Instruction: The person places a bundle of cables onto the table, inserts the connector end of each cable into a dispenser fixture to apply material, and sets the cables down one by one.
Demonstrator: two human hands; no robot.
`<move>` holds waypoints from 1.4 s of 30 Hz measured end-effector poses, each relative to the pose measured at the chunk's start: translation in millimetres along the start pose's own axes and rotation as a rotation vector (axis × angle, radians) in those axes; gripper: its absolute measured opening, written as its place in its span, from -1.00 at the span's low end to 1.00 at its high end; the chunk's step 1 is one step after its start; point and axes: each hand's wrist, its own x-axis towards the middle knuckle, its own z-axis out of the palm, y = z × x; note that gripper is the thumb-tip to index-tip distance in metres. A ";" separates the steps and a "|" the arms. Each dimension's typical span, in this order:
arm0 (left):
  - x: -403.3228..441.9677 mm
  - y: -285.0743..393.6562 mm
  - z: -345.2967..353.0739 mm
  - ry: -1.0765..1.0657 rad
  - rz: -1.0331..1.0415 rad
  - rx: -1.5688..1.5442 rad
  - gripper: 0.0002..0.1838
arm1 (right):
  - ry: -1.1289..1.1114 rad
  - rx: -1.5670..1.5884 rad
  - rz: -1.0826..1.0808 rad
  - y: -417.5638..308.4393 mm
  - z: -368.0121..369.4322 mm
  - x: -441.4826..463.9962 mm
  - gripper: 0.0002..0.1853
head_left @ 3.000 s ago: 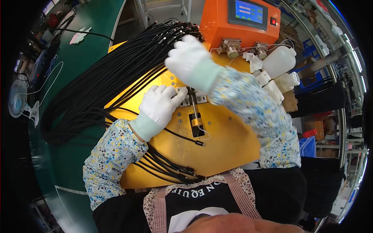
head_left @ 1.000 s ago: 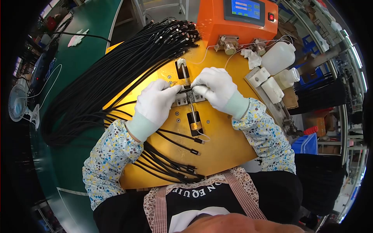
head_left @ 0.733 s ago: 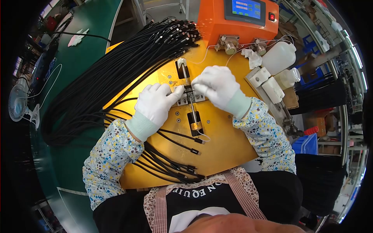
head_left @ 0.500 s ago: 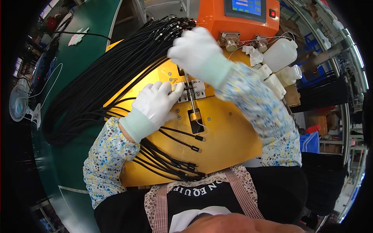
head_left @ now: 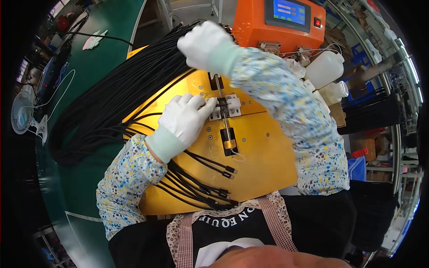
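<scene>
My left hand (head_left: 183,117), in a white glove, is closed at the left side of the small metal fixture (head_left: 223,106); its thumb and forefinger pinch a black cable end that is mostly hidden. My right hand (head_left: 206,44), also gloved, is over the connector ends of the big bundle of black cables (head_left: 129,85). Its fingers are curled, and what they hold, if anything, is hidden. Several more black cables (head_left: 196,190) lie on the yellow plate (head_left: 259,156) below my left hand, with their connectors pointing right.
An orange machine (head_left: 250,22) with a lit screen (head_left: 288,12) stands behind the plate. White bottles (head_left: 325,69) are at the right. On the green table (head_left: 85,107) at the left are a small fan (head_left: 21,114) and a white cloth (head_left: 94,40). A blue bin (head_left: 356,169) is at the lower right.
My right hand has left the fixture and moved up and left to the bundle's connector ends. My left hand stays beside the fixture. The camera view has shifted slightly.
</scene>
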 end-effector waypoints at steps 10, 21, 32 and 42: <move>-0.6 -5.7 10.1 0.208 0.013 -0.062 -0.65 | 0.515 0.136 -0.016 0.3 -15.0 -105.0 -0.83; -2.2 -5.3 -5.6 0.002 -0.022 -0.015 -0.61 | 0.444 0.302 0.202 4.9 -7.6 -119.1 -0.89; -2.4 -4.1 1.9 0.131 -0.071 -0.078 -0.53 | 0.211 0.811 0.253 -24.2 30.6 -139.5 -0.91; -2.4 -10.9 8.1 0.097 0.095 -0.008 -0.54 | 0.419 0.995 0.535 -13.2 32.3 -141.1 -0.87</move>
